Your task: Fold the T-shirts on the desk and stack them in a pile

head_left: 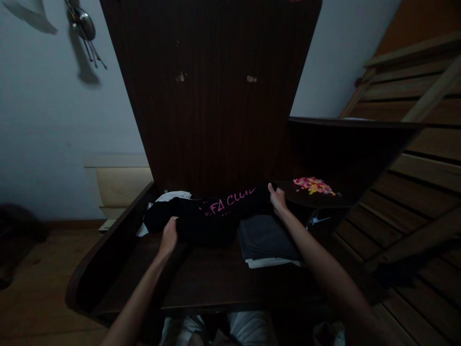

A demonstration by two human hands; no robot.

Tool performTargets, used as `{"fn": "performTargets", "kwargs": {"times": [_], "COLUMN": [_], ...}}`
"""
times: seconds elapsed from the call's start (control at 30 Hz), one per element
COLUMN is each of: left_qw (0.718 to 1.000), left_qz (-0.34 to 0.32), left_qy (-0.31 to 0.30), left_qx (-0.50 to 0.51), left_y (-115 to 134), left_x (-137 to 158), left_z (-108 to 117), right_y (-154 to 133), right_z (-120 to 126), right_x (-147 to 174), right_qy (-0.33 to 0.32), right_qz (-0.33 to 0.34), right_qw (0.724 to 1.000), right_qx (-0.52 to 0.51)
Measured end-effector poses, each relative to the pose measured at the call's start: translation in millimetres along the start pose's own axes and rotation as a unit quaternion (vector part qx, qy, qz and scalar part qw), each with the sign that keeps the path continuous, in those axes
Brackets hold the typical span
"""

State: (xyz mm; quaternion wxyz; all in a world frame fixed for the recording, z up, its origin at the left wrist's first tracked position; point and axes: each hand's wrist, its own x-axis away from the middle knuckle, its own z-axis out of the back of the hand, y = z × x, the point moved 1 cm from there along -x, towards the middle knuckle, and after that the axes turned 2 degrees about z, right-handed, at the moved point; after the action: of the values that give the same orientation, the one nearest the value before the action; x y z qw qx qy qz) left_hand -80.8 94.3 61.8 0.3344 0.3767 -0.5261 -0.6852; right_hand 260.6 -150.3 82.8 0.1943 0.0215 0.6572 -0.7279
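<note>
A black garment with pink lettering [216, 226] is stretched between my two hands above the dark wooden desk [209, 283]. My left hand [169, 236] is closed on its near left part. My right hand [277, 198] pinches its far right end, thumb on top. Just below the right hand lies a folded dark grey cloth [266, 238], with a white cloth [272, 263] showing under its front edge. More white fabric [175, 195] lies behind the garment's left end. What kind of garment the black one is I cannot tell.
A tall dark panel [216, 105] rises behind the desk. Small pink, red and yellow pieces [313, 186] cover part of a shelf at right. A raised side edge [108, 250] bounds the desk at left; wooden slats [428, 173] stand at right.
</note>
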Motion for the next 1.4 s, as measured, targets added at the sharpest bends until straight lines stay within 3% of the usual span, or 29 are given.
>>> {"fn": "performTargets", "kwargs": {"times": [0.07, 0.13, 0.17, 0.27, 0.37, 0.47, 0.57, 0.63, 0.7, 0.8, 0.9, 1.03, 1.2, 1.33, 1.4], "left_qw": [0.998, 0.988, 0.985, 0.984, 0.992, 0.956, 0.917, 0.91, 0.913, 0.915, 0.895, 0.857, 0.823, 0.817, 0.827], "left_qz": [0.04, 0.068, 0.074, 0.054, -0.006, -0.038, -0.039, -0.053, -0.081, -0.142, -0.205, -0.204, -0.146, -0.198, -0.231], "left_qy": [0.033, 0.089, 0.074, -0.002, -0.111, -0.27, -0.328, -0.305, -0.26, -0.151, -0.062, -0.069, -0.054, -0.002, -0.013], "left_qx": [0.032, 0.108, 0.14, 0.172, 0.054, -0.111, -0.225, -0.275, -0.303, -0.346, -0.392, -0.468, -0.546, -0.542, -0.512], "left_y": [1, 5, 7, 19, 28, 24, 8, -4, -15, -23, -24, -22, -18, -14, -11], "left_x": [-15, -23, -24, -23, -21, -17, -14, -14, -19, -35, -54, -74, -72, -49, -30], "left_z": [28, 54, 64, 84, 84, 70, 56, 50, 46, 39, 26, 11, 13, 7, -3], "right_y": [-5, -11, -14, -22, -28, -29, -27, -24, -18, -13, -18, -34, -29, -10, -2], "right_z": [13, 24, 28, 31, 23, 16, 18, 21, 23, 20, 19, 38, 73, 81, 81], "right_x": [1, 2, 3, 7, 12, 22, 38, 51, 62, 72, 71, 55, 44, 63, 76], "right_qy": [0.029, 0.016, 0.001, -0.027, -0.046, -0.087, -0.212, -0.301, -0.347, -0.326, -0.281, -0.243, -0.251, -0.269, -0.281], "right_qz": [-0.024, -0.053, -0.061, -0.057, -0.058, -0.106, -0.184, -0.229, -0.242, -0.204, -0.185, -0.175, -0.227, -0.262, -0.268], "right_qw": [0.999, 0.998, 0.998, 0.998, 0.997, 0.99, 0.958, 0.924, 0.904, 0.922, 0.942, 0.952, 0.941, 0.927, 0.921], "right_qx": [-0.008, -0.014, -0.013, -0.005, 0.001, 0.029, 0.052, 0.054, 0.058, 0.049, -0.004, -0.067, 0.018, 0.013, -0.028]}}
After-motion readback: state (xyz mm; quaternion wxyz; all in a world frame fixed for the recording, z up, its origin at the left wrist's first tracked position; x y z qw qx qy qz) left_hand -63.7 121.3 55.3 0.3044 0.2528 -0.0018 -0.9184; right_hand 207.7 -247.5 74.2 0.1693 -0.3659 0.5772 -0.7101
